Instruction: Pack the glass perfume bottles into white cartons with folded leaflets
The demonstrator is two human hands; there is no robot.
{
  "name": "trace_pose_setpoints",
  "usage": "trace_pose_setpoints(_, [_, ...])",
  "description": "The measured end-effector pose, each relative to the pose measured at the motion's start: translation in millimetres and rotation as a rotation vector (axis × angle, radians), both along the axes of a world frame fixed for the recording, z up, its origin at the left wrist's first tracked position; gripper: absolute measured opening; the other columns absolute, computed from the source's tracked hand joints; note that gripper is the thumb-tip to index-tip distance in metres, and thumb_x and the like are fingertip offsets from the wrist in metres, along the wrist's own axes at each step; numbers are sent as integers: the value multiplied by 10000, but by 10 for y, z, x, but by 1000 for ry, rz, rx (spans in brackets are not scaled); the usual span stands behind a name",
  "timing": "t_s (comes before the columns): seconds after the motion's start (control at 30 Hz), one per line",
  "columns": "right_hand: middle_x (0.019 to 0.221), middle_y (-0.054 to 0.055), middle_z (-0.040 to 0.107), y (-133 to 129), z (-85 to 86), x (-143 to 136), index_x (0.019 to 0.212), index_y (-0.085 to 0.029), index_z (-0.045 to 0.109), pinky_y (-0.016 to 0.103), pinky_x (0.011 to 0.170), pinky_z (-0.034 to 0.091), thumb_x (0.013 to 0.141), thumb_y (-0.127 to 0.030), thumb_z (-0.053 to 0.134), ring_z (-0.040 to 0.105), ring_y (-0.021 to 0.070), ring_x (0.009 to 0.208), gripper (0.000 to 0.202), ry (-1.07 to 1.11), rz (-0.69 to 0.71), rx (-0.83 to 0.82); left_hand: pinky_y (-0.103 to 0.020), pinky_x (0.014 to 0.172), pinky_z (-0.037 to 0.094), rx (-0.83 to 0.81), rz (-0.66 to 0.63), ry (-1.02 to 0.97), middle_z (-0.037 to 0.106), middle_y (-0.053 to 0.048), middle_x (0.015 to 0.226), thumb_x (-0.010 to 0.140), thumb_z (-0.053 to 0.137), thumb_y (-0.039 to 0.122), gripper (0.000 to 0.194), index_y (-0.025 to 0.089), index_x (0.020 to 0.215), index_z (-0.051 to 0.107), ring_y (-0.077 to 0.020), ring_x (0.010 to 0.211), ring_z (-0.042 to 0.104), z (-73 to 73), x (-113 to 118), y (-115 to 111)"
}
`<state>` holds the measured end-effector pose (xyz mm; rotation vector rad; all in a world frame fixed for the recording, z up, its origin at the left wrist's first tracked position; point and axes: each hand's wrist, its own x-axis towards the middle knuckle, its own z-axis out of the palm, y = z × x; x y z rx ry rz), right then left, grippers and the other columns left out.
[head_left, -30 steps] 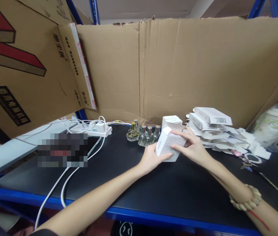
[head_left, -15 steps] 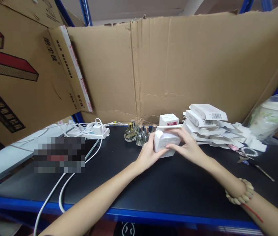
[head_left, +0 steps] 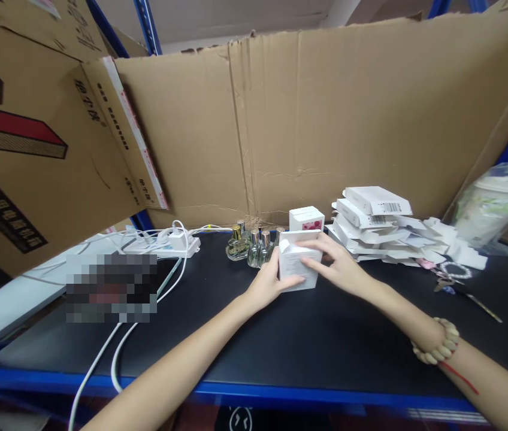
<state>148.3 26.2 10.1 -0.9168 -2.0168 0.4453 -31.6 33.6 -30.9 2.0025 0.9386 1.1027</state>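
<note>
A small white carton [head_left: 298, 270] with fine print on its near face stands between my hands, its top flap raised. My left hand [head_left: 266, 281] grips its left side, the thumb lying across the front. On the right, my right hand [head_left: 337, 263] has fingers at the top by the flap and the thumb on the upper front face. Whatever the carton holds is hidden. Just behind stands another white box [head_left: 307, 219] with a pink-red picture. Several glass perfume bottles [head_left: 260, 250] with gold and silver caps are grouped left of the carton.
Flattened white cartons [head_left: 371, 218] are piled at the right, near keys with a beaded ring [head_left: 455, 270] and a bagged drink cup [head_left: 492, 206]. A power strip [head_left: 164, 244] and white cables lie at the left, beside a blurred-out device [head_left: 114, 287]. Cardboard walls [head_left: 326, 120] enclose the black tabletop.
The carton in my hands is now more upright, its front face showing more. My right thumb has moved up the front, and its fingers stay at the flap. The view has shifted slightly.
</note>
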Motion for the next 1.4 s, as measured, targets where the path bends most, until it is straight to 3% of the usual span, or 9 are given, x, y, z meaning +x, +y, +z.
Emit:
trace_pose_setpoints(0.1, [1090, 90, 566, -6, 54, 7, 1025, -228, 583, 289, 573, 555, 752, -367, 580, 570, 223, 991, 306, 94, -23, -29, -326, 806, 496, -1, 66, 79, 670, -42, 1006, 706, 635, 449, 591, 200, 1203, 434, -217, 901, 640, 51, -4, -24])
trace_pose_setpoints(0.27, [1051, 72, 602, 12, 71, 8, 930, -222, 556, 280, 595, 544, 752, -394, 570, 601, 204, 925, 248, 184, -2, -103, -347, 745, 515, -4, 172, 228, 683, -10, 918, 663, 669, 469, 686, 246, 1253, 398, -225, 811, 657, 100, -18, -67])
trace_pose_setpoints(0.37, [1039, 68, 601, 16, 43, 9, 969, -233, 533, 301, 659, 538, 806, -425, 496, 595, 195, 935, 254, 271, -52, -74, -347, 771, 514, 81, 147, 142, 647, -52, 1043, 683, 674, 429, 773, 235, 1315, 273, -226, 895, 644, 61, -19, -65])
trace_pose_setpoints(0.47, [1047, 75, 587, 1, 0, 0, 980, -237, 583, 363, 756, 520, 841, -436, 445, 566, 221, 1014, 279, 162, -66, -23, -335, 752, 523, 258, 148, 53, 552, -119, 1187, 769, 603, 400, 796, 225, 1366, 106, -200, 889, 634, 8, -24, -41])
trace_pose_setpoints(0.6, [1095, 77, 566, -22, -33, -28, 910, -246, 640, 421, 860, 476, 847, -458, 435, 549, 236, 1060, 301, 55, -66, 30, -313, 758, 520, 462, 146, 137, 503, -107, 1182, 870, 460, 355, 483, 252, 1310, 289, -188, 950, 601, 9, -39, -26])
trace_pose_setpoints(0.77, [1105, 77, 622, -19, 48, -44, 1015, -256, 540, 357, 787, 519, 807, -495, 504, 578, 201, 1046, 319, 418, -57, -26, -296, 824, 507, 521, 137, 198, 513, -83, 1150, 891, 425, 287, 307, 233, 1193, 407, -172, 1002, 582, 79, -36, -47])
trace_pose_setpoints(1.07, [910, 59, 724, 0, 138, 4, 772, -218, 723, 357, 681, 555, 725, -438, 601, 652, 234, 892, 256, 257, -39, -78, -326, 765, 548, 723, 399, 209, 437, -102, 1189, 841, 516, 354, 247, 217, 1046, 508, -202, 1014, 575, 41, -17, -55])
trace_pose_setpoints(1.2, [895, 50, 725, 10, 130, 6, 795, -231, 724, 326, 631, 552, 762, -424, 562, 657, 216, 867, 254, 248, -62, -20, -319, 793, 547, 800, 373, 130, 453, -82, 1149, 841, 523, 339, 228, 226, 1039, 510, -179, 983, 587, 13, -8, -46])
trace_pose_setpoints(1.4, [920, 51, 719, 7, 134, 5, 792, -235, 720, 300, 578, 547, 773, -440, 553, 652, 213, 883, 266, 196, -44, -16, -325, 774, 556, 739, 321, 147, 436, -100, 1220, 858, 499, 310, 199, 223, 1036, 516, -186, 995, 592, 29, -28, -41])
